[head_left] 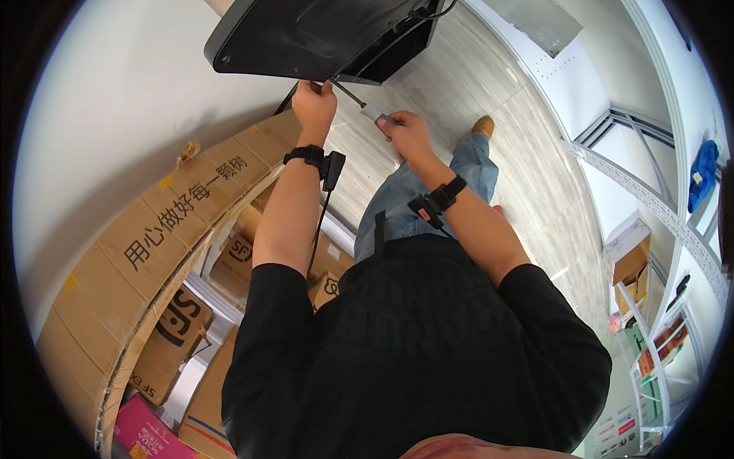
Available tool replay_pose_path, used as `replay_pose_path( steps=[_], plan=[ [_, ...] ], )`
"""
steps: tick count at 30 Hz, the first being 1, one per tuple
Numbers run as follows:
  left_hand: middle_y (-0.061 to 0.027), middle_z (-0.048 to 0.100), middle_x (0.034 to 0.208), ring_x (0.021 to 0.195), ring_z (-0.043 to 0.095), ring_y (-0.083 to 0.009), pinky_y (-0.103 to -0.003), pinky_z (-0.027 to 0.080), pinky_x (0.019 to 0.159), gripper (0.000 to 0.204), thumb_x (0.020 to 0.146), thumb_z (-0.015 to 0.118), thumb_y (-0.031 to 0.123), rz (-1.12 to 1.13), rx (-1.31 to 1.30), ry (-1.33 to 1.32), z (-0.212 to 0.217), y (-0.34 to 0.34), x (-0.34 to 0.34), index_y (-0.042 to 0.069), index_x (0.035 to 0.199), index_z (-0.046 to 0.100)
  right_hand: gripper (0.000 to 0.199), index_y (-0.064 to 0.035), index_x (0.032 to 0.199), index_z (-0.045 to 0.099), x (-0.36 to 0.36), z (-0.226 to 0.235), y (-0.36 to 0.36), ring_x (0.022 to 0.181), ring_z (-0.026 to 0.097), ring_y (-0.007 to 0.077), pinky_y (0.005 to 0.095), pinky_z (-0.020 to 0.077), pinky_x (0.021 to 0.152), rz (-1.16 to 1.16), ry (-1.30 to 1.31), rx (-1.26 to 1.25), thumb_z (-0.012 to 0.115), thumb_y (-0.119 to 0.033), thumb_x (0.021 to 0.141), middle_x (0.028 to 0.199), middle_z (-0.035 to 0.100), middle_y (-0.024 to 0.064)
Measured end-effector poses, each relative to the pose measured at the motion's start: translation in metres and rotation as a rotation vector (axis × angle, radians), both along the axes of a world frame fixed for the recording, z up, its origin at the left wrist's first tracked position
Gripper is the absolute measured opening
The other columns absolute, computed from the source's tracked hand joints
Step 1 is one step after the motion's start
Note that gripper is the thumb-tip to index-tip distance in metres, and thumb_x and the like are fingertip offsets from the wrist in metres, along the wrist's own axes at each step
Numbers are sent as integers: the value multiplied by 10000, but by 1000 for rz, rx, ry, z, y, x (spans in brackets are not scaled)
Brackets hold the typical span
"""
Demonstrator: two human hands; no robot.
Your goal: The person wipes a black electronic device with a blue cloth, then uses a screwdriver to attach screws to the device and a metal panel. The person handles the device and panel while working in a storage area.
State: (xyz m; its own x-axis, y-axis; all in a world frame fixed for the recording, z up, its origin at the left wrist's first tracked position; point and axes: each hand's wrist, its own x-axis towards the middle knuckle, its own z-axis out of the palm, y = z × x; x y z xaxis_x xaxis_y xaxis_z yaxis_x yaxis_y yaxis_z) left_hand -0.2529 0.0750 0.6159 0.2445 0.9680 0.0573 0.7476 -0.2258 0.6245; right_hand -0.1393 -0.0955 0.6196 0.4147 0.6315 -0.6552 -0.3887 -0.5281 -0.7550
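In my closed right hand (410,138) is a screwdriver (378,118) with a grey handle. Its dark shaft slants up and left to the lower edge of a large black flat housing (275,42), which looks like a screen unit. My left hand (313,107) is raised against that same edge, right beside the shaft's tip. Its fingers are pinched together, and what they hold there, if anything, is hidden. Black bands with small devices circle both wrists; a cable (321,229) hangs from the left one.
A long cardboard sheet (180,218) stands along my left, with several cardboard boxes (172,344) and a pink box (149,432) behind it. White metal shelving (650,164) runs along the right, with a blue item (702,176) on it. A grey wood-look floor (535,168) lies below.
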Motion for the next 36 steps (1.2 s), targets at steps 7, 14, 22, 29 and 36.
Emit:
replay_pose_path(
  steps=[7, 14, 22, 29, 36],
  plan=[
    [-85, 627, 649, 620, 636, -283, -389, 494, 618, 246, 735, 752, 115, -10, -16, 18, 3, 0, 1, 15, 912, 614, 273, 12, 955, 623, 9, 34, 2, 575, 526, 128, 301, 401, 467, 96, -22, -7, 703, -222, 841, 755, 611, 57],
    [-89, 625, 650, 636, 638, -295, -401, 494, 628, 271, 751, 754, 174, 11, -52, 50, 5, 0, 0, 21, 928, 616, 324, 2, 955, 625, 14, 4, 2, 599, 522, 120, 299, 431, 506, 62, 184, -26, 696, -297, 853, 750, 591, 48],
    [-103, 630, 658, 668, 644, -323, -428, 496, 664, 300, 763, 736, 187, 48, -35, 62, 2, 0, 2, 21, 977, 608, 412, 34, 996, 600, 14, 28, 2, 576, 557, 140, 298, 447, 418, 97, 36, 64, 714, -327, 834, 743, 609, 90],
    [-111, 643, 674, 683, 638, -358, -438, 491, 687, 289, 771, 725, 174, 37, -75, 31, 3, 0, 6, 14, 981, 608, 371, 14, 968, 603, 36, 27, -18, 555, 537, 123, 270, 414, 400, 125, 125, 100, 725, -307, 829, 757, 616, 79],
    [-133, 665, 787, 676, 647, -326, -429, 496, 676, 296, 803, 676, 106, 106, -104, -186, -28, 4, 2, 3, 1062, 578, 274, -46, 934, 600, 46, 32, -40, 581, 517, 81, 238, 368, 441, 154, 97, 48, 700, -289, 856, 717, 593, 3]
  ],
)
